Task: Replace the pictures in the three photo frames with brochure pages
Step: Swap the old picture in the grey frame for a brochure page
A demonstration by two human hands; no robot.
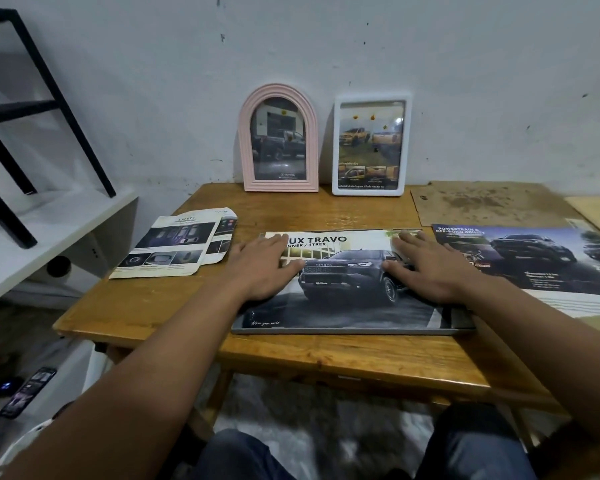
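Note:
A brochure page [343,299] showing a dark car lies flat on a grey frame [461,322] at the middle of the wooden table [187,306]. My left hand [262,268] presses flat on the page's left part, and my right hand [430,268] presses flat on its right part, fingers straight. Against the wall stand a pink arched frame [279,143] and a white rectangular frame [371,145], each holding a truck picture. A loose brochure page [541,261] lies to the right. Cut brochure pieces [174,245] lie to the left.
A brown board [489,202] lies at the table's back right. A white shelf [32,237] with a black metal stand [18,126] sits to the left. A phone [26,393] lies on the floor at lower left. My knees show below the table's front edge.

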